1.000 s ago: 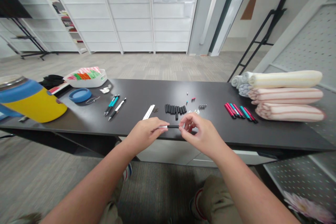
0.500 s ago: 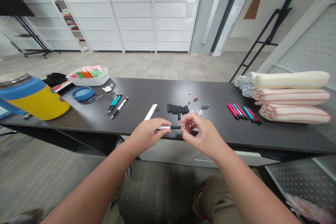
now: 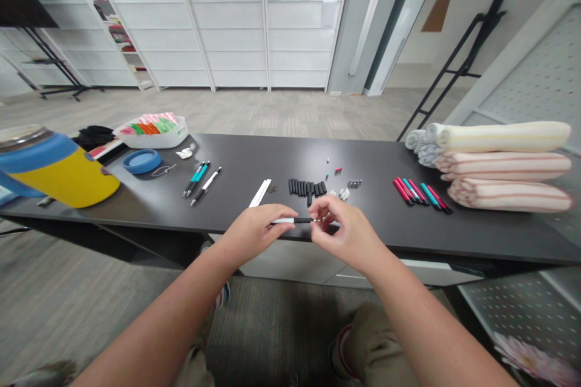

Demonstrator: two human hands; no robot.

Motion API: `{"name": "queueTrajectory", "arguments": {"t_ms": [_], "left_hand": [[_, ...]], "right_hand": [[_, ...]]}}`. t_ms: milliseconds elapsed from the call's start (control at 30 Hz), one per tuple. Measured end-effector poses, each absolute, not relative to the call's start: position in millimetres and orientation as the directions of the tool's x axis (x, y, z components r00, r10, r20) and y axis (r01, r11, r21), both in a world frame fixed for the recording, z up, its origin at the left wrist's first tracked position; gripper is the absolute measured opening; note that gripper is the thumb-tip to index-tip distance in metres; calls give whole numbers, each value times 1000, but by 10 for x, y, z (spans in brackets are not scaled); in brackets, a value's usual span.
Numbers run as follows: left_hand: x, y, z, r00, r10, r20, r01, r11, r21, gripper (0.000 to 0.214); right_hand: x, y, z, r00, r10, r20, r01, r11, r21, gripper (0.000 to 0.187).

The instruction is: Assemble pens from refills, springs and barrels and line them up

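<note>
A pen (image 3: 285, 220) with a white barrel and a black grip lies level between my hands, over the table's front edge. My left hand (image 3: 258, 228) is closed round the white barrel. The thumb and fingers of my right hand (image 3: 338, 225) pinch the other end, where a small shiny tip partly shows past the black grip. Just beyond my hands is a row of black pen grips (image 3: 299, 187). White pen barrels (image 3: 259, 192) and small springs (image 3: 273, 188) lie beyond my left hand. Small clear parts (image 3: 344, 194) and silver tips (image 3: 354, 184) lie beyond my right hand.
Several pens (image 3: 196, 179) lie left on the dark table (image 3: 245, 160), near a blue lid (image 3: 142, 161), a white basket (image 3: 154, 139) and a yellow-blue jug (image 3: 63, 169). Right are pink and teal barrels (image 3: 414, 188) and rolled towels (image 3: 503, 166). Tiny coloured pieces (image 3: 338, 170) lie farther back.
My right hand has shifted slightly left, its fingers now a little farther over the end of the pen. My left hand keeps its hold in the same place.
</note>
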State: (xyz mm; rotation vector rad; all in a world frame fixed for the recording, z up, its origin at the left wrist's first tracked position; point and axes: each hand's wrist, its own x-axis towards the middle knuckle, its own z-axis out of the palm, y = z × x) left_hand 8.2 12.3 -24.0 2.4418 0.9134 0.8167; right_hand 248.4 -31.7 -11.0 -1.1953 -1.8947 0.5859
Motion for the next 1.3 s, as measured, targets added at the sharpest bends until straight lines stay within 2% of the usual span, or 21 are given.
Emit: {"name": "queueTrajectory", "arguments": {"t_ms": [400,500,567,633,700,867,1133,1300], "left_hand": [[81,146,-247,621,687,378,456,-709,539,21],[92,144,-236,609,705,364,471,-690,549,21],[96,135,-226,598,718,355,485,-677,553,21],[96,124,-219,591,729,345,496,-666,557,21],[95,116,-216,588,736,336,502,-658,561,21],[103,124,-219,586,741,328,505,-651,567,22],[94,134,-217,595,724,349,505,-674,539,20],[99,132,-211,592,725,352,504,-674,540,20]], "right_hand": [[2535,-307,-76,-251,895,368,588,443,-676,20],[2711,-280,-31,-190,882,431,623,448,-642,13],[2890,-231,-33,-55,866,497,689,393,-609,9],[3094,-158,-79,113,833,541,781,262,-567,14],[3287,-77,-160,179,811,557,861,145,-488,16],[3531,63,-350,124,854,504,941,59,-332,24],[3485,141,-390,151,883,444,972,-50,-231,35],[3483,151,-382,169,886,432,971,-74,-228,29]]}}
